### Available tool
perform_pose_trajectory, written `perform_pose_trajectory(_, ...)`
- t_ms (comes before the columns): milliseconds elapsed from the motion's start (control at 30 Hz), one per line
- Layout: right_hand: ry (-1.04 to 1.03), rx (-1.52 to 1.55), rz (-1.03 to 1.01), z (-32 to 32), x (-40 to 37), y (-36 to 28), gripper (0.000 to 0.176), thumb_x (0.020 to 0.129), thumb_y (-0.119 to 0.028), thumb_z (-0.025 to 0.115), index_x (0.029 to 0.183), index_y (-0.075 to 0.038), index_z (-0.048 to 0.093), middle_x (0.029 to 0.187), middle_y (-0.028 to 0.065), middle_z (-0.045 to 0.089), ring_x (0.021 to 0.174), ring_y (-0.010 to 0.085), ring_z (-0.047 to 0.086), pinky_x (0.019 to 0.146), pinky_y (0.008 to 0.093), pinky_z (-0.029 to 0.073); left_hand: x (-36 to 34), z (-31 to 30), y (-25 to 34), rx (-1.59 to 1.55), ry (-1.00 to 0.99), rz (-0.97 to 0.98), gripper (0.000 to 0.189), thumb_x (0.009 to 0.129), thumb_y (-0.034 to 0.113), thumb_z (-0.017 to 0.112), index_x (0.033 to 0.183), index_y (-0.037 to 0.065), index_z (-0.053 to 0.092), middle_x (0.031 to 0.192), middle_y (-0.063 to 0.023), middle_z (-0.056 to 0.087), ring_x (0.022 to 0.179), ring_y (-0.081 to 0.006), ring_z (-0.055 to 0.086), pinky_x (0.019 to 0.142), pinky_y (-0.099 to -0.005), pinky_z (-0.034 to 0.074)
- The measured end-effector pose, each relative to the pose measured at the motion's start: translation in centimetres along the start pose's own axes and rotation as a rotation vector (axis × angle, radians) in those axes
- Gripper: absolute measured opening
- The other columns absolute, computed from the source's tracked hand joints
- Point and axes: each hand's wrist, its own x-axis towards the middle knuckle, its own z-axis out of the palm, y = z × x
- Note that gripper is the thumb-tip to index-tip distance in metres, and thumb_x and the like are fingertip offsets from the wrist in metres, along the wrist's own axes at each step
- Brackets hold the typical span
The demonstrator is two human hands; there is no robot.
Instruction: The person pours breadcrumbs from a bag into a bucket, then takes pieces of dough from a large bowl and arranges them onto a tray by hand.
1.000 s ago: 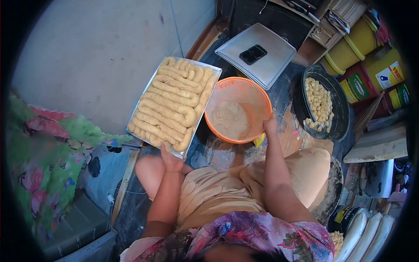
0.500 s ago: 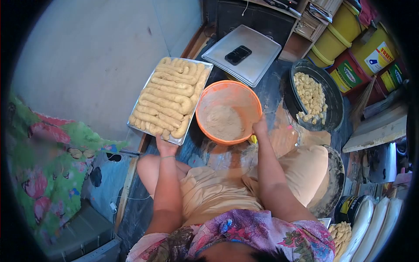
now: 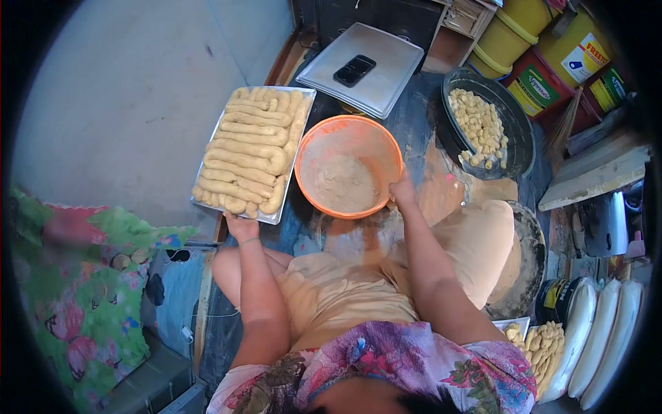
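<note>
At the near end of a metal baking tray (image 3: 295, 157) is my left hand (image 3: 241, 228), its fingers on the edge and partly hidden beneath it. Long ropes of yellowish dough (image 3: 248, 148) lie folded back and forth across that tray. My right hand (image 3: 404, 194) is closed on the rim of an orange plastic bucket (image 3: 349, 213), at its near right side. Pale flour-like powder (image 3: 343, 183) covers the bucket's bottom and dusts its inner wall. The bucket stands on the floor just right of the tray.
Behind the bucket, a black phone (image 3: 354, 70) lies on stacked metal trays (image 3: 395, 67). A black tub (image 3: 518, 148) at right holds small dough pieces (image 3: 477, 124). Lidded buckets (image 3: 536, 90) stand beyond it. By my right knee is a floury round pan (image 3: 534, 259).
The view has shifted, so most things appear farther left and higher. Both hands keep their places on the tray and the bucket rim.
</note>
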Motion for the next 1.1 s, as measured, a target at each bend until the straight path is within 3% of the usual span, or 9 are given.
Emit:
perform_pose_trajectory(233,-0.176,0.42,0.101,-2.7,1.1,3.2,0.071,0.076,0.001,0.055,0.143,-0.008,0.032,0.127,0.0135,0.054,0.115,0.0258,0.054,0.095,0.0356,0.044,-0.1,0.6,0.5,0.045,-0.029,0.064,0.06,0.097,0.045,0.036,0.145,0.009,0.03,0.147,-0.0122,0.033,0.134,-0.0322,0.033,0.11,-0.0503,0.029)
perform_pose_trajectory(333,-0.157,0.346,-0.124,-2.3,2.4,5.4,0.069,0.08,-0.001,0.059,0.143,-0.008,0.033,0.131,0.0127,0.052,0.118,0.0248,0.051,0.096,0.0354,0.043,-1.8,3.3,1.5,-0.064,0.153,0.04,0.056,0.096,0.039,0.04,0.14,0.006,0.035,0.143,-0.0127,0.039,0.13,-0.0318,0.04,0.109,-0.0486,0.029)
perform_pose_trajectory(433,-0.14,0.444,-0.178,-2.1,1.4,5.4,0.065,0.089,-0.024,0.061,0.144,-0.009,0.03,0.13,0.0125,0.052,0.115,0.0241,0.053,0.093,0.036,0.045,-2.1,3.2,1.3,0.233,0.202,0.317,0.06,0.094,0.04,0.049,0.138,0.001,0.034,0.143,-0.0197,0.033,0.131,-0.0337,0.035,0.107,-0.0498,0.032)
perform_pose_trajectory(533,-0.417,0.759,0.265,-4.5,0.4,6.2,0.067,0.093,-0.051,0.048,0.143,-0.01,0.03,0.13,0.0131,0.049,0.113,0.0244,0.052,0.088,0.0405,0.047,-5.5,6.0,-0.2,0.921,0.57,0.711,0.059,0.091,0.032,0.056,0.135,-0.001,0.034,0.143,-0.0228,0.029,0.131,-0.0362,0.028,0.108,-0.0497,0.027)
perform_pose_trajectory(567,-0.222,0.773,0.265,-3.7,-0.8,6.3,0.067,0.093,-0.062,0.033,0.134,-0.01,0.04,0.121,0.0128,0.052,0.102,0.0264,0.055,0.082,0.0435,0.05,-6.2,6.4,-0.6,1.063,0.459,0.835,0.058,0.09,0.03,0.058,0.134,0.0,0.036,0.143,-0.0228,0.028,0.132,-0.0367,0.026,0.108,-0.0495,0.025)
perform_pose_trajectory(733,-0.016,0.726,0.75,1.6,1.0,22.2,0.037,0.093,-0.038,0.044,0.109,-0.006,0.054,0.075,0.0079,0.056,0.057,0.0226,0.052,0.047,0.0368,0.042,-9.2,6.9,-3.7,1.473,-0.329,1.094,0.048,0.086,0.024,0.063,0.125,-0.001,0.048,0.142,-0.0236,0.028,0.132,-0.039,0.025,0.107,-0.0493,0.021)
perform_pose_trajectory(900,-0.292,0.61,0.672,2.0,-0.3,26.9,0.028,0.086,-0.02,0.053,0.111,-0.008,0.057,0.079,0.0091,0.06,0.05,0.0255,0.052,0.037,0.0439,0.038,-13.0,9.1,-8.3,1.674,-1.003,0.932,0.054,0.083,0.042,0.065,0.12,0.006,0.055,0.132,-0.0183,0.044,0.129,-0.0397,0.032,0.106,-0.0514,0.025)
perform_pose_trajectory(1000,-0.162,0.739,0.619,2.8,2.2,29.8,0.045,0.084,-0.018,0.055,0.128,-0.01,0.05,0.096,0.0126,0.062,0.062,0.0255,0.056,0.043,0.0471,0.04,-14.4,8.9,-12.2,1.781,-1.194,0.813,0.06,0.08,0.051,0.064,0.123,0.009,0.055,0.133,-0.0161,0.045,0.13,-0.0365,0.034,0.106,-0.0517,0.024)
perform_pose_trajectory(1100,0.117,0.793,0.752,0.6,4.3,27.2,0.041,0.084,-0.019,0.058,0.123,-0.014,0.047,0.083,0.0085,0.054,0.056,0.0184,0.046,0.042,0.0331,0.037,-14.4,7.9,-15.5,1.967,-1.286,0.838,0.057,0.079,0.048,0.065,0.121,0.011,0.057,0.129,-0.0118,0.049,0.127,-0.0327,0.037,0.105,-0.051,0.025)
